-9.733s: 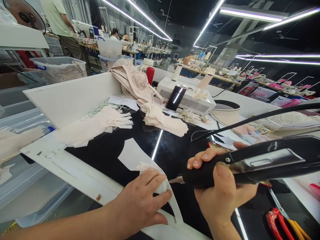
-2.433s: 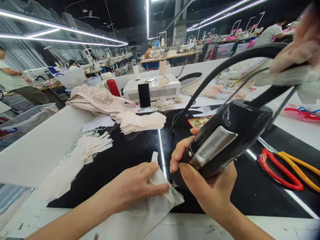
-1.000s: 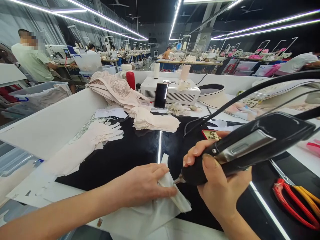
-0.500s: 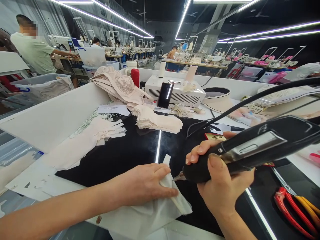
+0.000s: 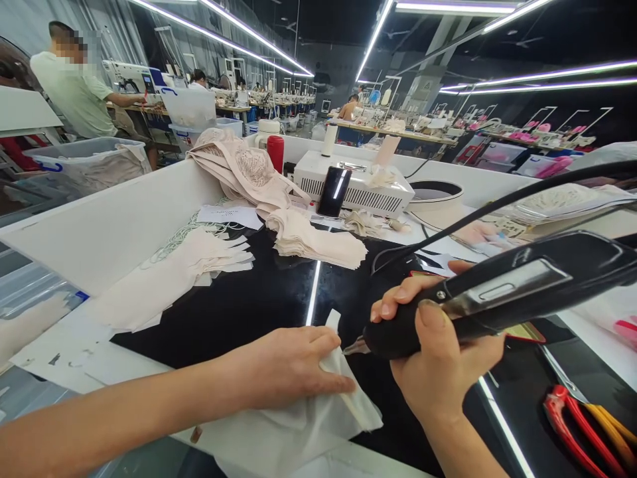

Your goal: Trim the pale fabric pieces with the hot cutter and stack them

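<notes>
My left hand (image 5: 283,368) holds down a thin white fabric piece (image 5: 365,408) at the near edge of the black tabletop (image 5: 239,309), thumb and forefinger on its folded strip. More of the cloth hangs loosely under the palm. My right hand (image 5: 450,372) is wrapped round a black corded hand tool (image 5: 512,292) with a silver panel on its side. Its small pointed metal tip (image 5: 356,346) is just right of the fabric strip; whether they touch, I cannot tell.
Scissors (image 5: 577,411) with red and orange handles lie at right. Behind are fabric stacks (image 5: 318,242) (image 5: 164,282), lace bras (image 5: 243,162), a phone (image 5: 334,190) and a white vented box (image 5: 373,189). A cable (image 5: 472,216) arcs above the tool. A co-worker (image 5: 74,89) is at far left.
The view has shifted slightly, so the background sits a little lower and to the right. Both hands, the fabric and the tool hold nearly the same positions.
</notes>
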Demonstrator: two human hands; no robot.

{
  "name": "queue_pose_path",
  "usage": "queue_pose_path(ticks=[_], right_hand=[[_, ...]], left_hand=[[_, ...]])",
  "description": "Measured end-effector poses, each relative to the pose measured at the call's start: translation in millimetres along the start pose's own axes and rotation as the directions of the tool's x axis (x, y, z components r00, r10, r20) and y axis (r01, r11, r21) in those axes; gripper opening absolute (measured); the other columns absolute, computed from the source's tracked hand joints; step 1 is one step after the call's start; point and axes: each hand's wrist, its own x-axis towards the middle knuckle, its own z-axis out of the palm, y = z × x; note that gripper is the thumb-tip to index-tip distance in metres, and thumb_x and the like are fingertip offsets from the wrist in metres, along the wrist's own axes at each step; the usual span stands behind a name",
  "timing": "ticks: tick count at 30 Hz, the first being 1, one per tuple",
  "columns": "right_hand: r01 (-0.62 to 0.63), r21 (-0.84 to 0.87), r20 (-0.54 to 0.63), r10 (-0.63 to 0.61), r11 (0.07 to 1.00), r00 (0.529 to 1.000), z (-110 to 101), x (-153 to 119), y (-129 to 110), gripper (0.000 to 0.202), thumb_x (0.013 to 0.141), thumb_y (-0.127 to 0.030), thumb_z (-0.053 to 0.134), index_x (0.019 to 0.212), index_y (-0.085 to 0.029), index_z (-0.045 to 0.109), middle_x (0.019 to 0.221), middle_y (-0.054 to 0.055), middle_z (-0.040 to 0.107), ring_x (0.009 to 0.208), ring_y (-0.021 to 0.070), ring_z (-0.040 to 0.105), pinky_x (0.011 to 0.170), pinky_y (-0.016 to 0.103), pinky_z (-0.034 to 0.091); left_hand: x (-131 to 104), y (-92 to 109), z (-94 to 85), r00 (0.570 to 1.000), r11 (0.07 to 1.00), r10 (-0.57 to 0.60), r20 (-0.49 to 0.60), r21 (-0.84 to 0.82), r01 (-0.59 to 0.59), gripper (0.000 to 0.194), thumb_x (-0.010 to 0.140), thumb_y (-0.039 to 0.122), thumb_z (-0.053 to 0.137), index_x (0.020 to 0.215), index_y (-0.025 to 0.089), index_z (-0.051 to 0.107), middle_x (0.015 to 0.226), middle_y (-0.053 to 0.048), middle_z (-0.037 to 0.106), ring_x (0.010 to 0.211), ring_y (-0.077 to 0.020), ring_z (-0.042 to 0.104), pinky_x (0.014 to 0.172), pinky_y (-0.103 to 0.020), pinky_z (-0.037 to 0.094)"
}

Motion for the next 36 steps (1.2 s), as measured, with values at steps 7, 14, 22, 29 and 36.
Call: queue_pose_path(ticks=[7,14,22,29,36], right_hand=[[-0.046,-0.033,0.006,0.046,0.998,0.999,-1,-2,5,0.042,0.086,-0.027,0.084,0.12,-0.029,0.059,0.079,-0.006,0.068,0.056,0.0151,0.064,0.054,0.033,0.059],[-0.014,-0.025,0.013,0.015,1.0,1.0,2,3,9,0.043,0.088,-0.03,0.084,0.123,-0.03,0.059,0.081,-0.007,0.069,0.059,0.0142,0.065,0.055,0.03,0.058],[-0.013,-0.056,0.021,0.014,0.998,1.0,6,1,19,0.038,0.089,-0.031,0.081,0.115,-0.03,0.054,0.083,-0.008,0.068,0.056,0.0124,0.064,0.053,0.029,0.058],[-0.005,-0.035,0.059,0.007,0.999,0.998,3,6,17,0.033,0.089,-0.029,0.081,0.108,-0.029,0.054,0.082,-0.009,0.069,0.056,0.011,0.064,0.053,0.028,0.059],[0.035,-0.205,0.032,-0.029,0.978,0.999,-23,8,3,0.037,0.086,-0.035,0.086,0.106,-0.029,0.055,0.085,-0.007,0.069,0.06,0.0135,0.064,0.058,0.032,0.058]], left_hand=[[-1,-1,3.4,1.0,1.0,0.005,-0.006,-0.002,-0.005,0.043,0.106,0.01,0.055,0.142,0.033,0.065,0.114,-0.01,0.062,0.105,-0.0209,0.062,0.095,-0.03,0.057],[-3,-4,4.2,1.0,1.0,0.004,-0.006,0.01,-0.004,0.047,0.101,0.01,0.06,0.142,0.034,0.065,0.109,-0.008,0.059,0.096,-0.021,0.063,0.078,-0.027,0.056],[-4,-6,2.2,1.0,0.999,0.018,0.011,0.03,-0.018,0.047,0.099,0.012,0.064,0.142,0.032,0.066,0.121,-0.01,0.061,0.101,-0.0219,0.065,0.088,-0.031,0.059],[-7,-6,0.4,0.998,1.0,-0.019,0.057,0.015,0.018,0.059,0.095,0.004,0.062,0.146,0.034,0.063,0.125,-0.009,0.061,0.104,-0.0221,0.068,0.087,-0.031,0.061],[-12,-13,-10.4,0.99,0.992,-0.114,0.084,-0.046,0.119,0.063,0.092,-0.004,0.054,0.147,0.026,0.059,0.135,-0.008,0.064,0.115,-0.0199,0.07,0.092,-0.027,0.061]])
